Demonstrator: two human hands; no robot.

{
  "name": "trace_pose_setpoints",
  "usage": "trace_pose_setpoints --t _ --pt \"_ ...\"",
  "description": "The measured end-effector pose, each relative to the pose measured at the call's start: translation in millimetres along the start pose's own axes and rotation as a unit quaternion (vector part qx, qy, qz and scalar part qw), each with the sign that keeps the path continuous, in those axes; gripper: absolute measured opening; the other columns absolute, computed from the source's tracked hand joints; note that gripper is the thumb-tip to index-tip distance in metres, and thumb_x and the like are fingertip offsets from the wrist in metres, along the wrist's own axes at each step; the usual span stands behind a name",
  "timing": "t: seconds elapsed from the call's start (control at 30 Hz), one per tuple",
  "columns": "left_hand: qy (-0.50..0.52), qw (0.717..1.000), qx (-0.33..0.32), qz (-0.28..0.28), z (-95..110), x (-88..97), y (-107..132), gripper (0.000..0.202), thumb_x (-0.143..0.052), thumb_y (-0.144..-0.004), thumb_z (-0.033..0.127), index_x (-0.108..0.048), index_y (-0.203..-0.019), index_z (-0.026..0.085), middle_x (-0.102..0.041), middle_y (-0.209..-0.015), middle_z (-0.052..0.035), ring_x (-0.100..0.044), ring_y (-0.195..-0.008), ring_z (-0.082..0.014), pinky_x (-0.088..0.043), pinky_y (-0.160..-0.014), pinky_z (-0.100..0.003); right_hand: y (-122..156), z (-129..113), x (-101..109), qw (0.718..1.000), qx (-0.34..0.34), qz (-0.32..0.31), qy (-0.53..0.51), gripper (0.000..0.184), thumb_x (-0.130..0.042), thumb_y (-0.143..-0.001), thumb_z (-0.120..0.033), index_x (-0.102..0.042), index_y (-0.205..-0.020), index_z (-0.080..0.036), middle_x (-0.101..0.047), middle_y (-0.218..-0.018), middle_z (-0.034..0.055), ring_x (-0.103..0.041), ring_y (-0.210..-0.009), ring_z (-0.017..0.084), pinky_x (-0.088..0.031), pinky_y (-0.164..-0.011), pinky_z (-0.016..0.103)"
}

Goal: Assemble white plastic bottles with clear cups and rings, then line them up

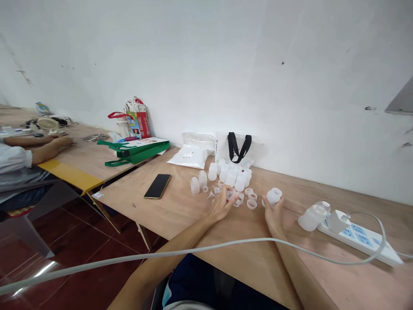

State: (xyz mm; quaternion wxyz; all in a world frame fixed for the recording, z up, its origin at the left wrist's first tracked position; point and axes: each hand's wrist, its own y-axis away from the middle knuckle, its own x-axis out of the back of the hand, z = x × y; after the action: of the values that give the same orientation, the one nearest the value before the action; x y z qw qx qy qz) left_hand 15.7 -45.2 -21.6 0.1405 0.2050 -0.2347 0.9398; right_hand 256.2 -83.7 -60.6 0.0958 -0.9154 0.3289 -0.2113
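Fingers: left hand curled in over a small clear piece, too small to tell if it is gripped; right hand wrapped closely around a white cup, which is lifted just off the counter.
Near the hands: clear rings between the two hands; small clear funnels just left of the left hand; a cluster of white bottles behind them, with two ribbed caps at its left.
Counter, left: black phone, lying well left of the hands.
Counter, right: clear-and-white bottle beside a white power strip, with a white cable looping across the forearms.
Against the wall: white plastic bag and a white bag with black handles.
Next counter: green bag, printed box, and a co-worker's hand resting on the wood.
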Motion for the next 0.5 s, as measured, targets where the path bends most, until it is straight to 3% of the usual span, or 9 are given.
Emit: trace_pose_setpoints --t 0.1,0.17,0.33,0.5 --pt "-0.017 0.999 -0.018 -0.034 -1 0.2 -1 0.038 -0.048 -0.099 0.054 -0.054 -0.119 0.022 -0.064 -0.094 -0.0019 -0.057 -0.074 -0.0179 -0.042 -0.074 -0.029 -22 5 -5 0.997 -0.011 0.056 0.061 0.071 -0.053 -0.083 -0.062 -0.040 -0.135 -0.015 -0.060 -0.131 0.0205 -0.059 -0.118 0.039 -0.046 -0.100 0.050" --pt "-0.029 0.997 -0.035 -0.061 -1 0.9 -2 0.036 -0.048 -0.099 0.052 -0.056 -0.116 0.022 -0.063 -0.091 -0.0008 -0.056 -0.073 -0.0175 -0.041 -0.073 -0.028 -37 6 -11 0.995 -0.007 0.060 0.085 0.069 -0.055 -0.081 -0.060 -0.045 -0.132 -0.015 -0.063 -0.128 0.0210 -0.060 -0.116 0.039 -0.047 -0.097 0.050" --pt "-0.045 0.992 -0.062 -0.102 -1 3.9 -2 0.033 -0.052 -0.099 0.051 -0.060 -0.111 0.021 -0.054 -0.073 0.0030 -0.049 -0.065 -0.0163 -0.036 -0.066 -0.027 -62 10 -27 0.994 0.020 0.003 0.110 0.061 -0.056 -0.080 -0.057 -0.057 -0.124 -0.015 -0.070 -0.116 0.0175 -0.065 -0.105 0.036 -0.050 -0.091 0.047" --pt "-0.037 0.992 -0.058 -0.107 1 3.4 -3 0.035 -0.048 -0.101 0.052 -0.058 -0.113 0.021 -0.054 -0.073 0.0034 -0.047 -0.061 -0.0149 -0.035 -0.064 -0.026 -73 16 -35 0.987 0.051 -0.051 0.141 0.043 -0.055 -0.087 -0.045 -0.067 -0.119 -0.019 -0.075 -0.113 0.0128 -0.069 -0.103 0.030 -0.051 -0.091 0.039"
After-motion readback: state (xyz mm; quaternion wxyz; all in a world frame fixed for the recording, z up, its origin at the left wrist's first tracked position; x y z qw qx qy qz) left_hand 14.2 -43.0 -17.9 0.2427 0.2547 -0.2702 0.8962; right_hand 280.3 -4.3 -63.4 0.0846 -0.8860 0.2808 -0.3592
